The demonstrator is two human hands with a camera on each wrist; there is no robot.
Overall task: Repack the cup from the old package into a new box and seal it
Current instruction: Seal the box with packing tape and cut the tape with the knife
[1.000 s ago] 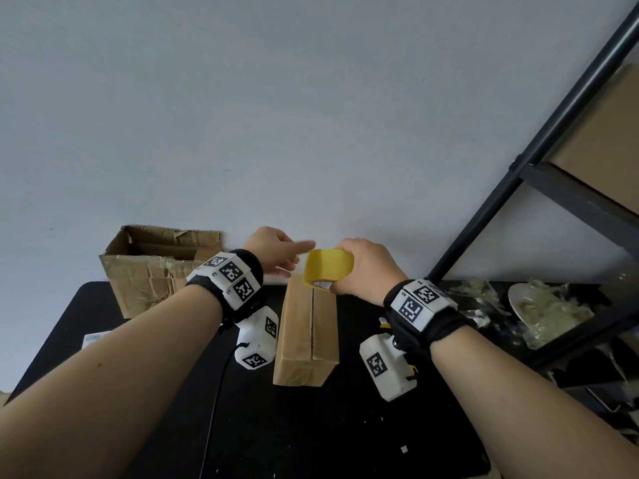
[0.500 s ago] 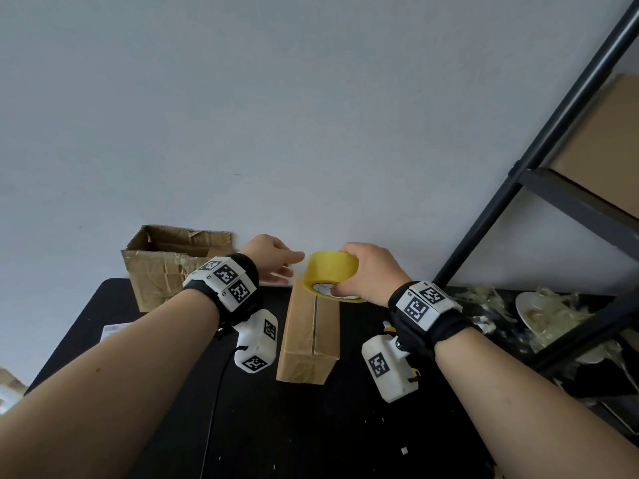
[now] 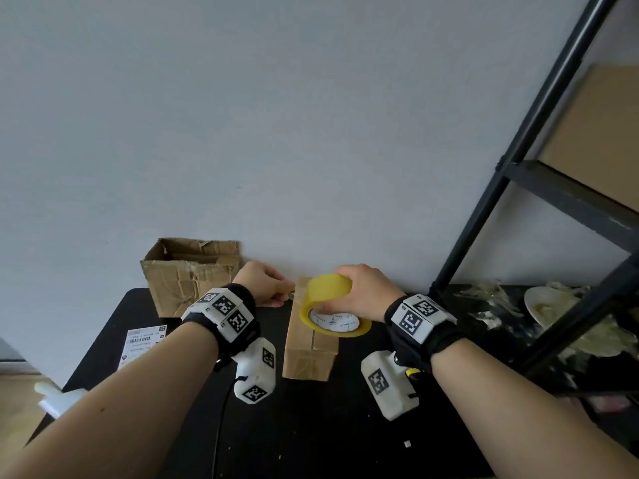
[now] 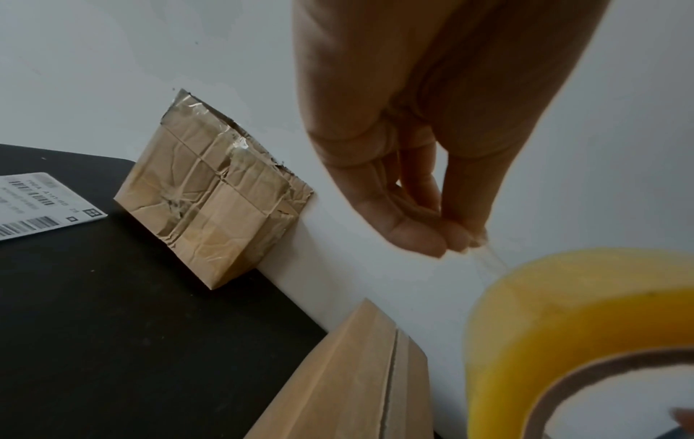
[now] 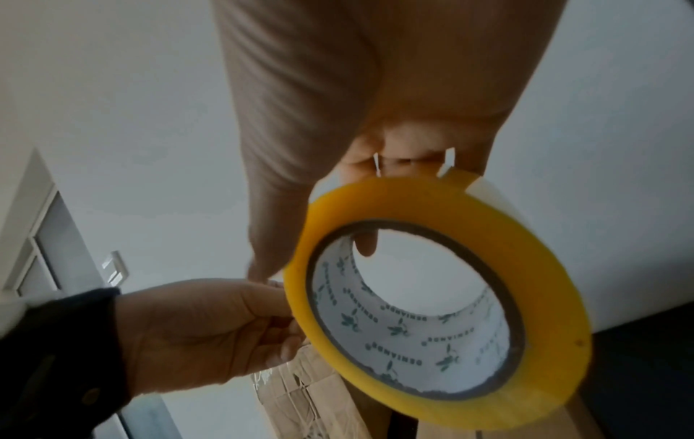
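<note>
Where fingers [image 4: 420,237] pinch, tape end [image 4: 488,261] barely visible

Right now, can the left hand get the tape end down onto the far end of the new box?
Probably yes. The left hand pinches the tape end just above the new box, beside the tape roll; nothing lies between.

new box [image 3: 308,344] closed, flat on table | your yellow tape roll [image 3: 330,305] tilted above it | old package [image 3: 188,274] open, crumpled, against wall

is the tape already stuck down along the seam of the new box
No: in the left wrist view the seam of the new box is bare, and the left hand only pinches the free tape end off the tape roll.
</note>
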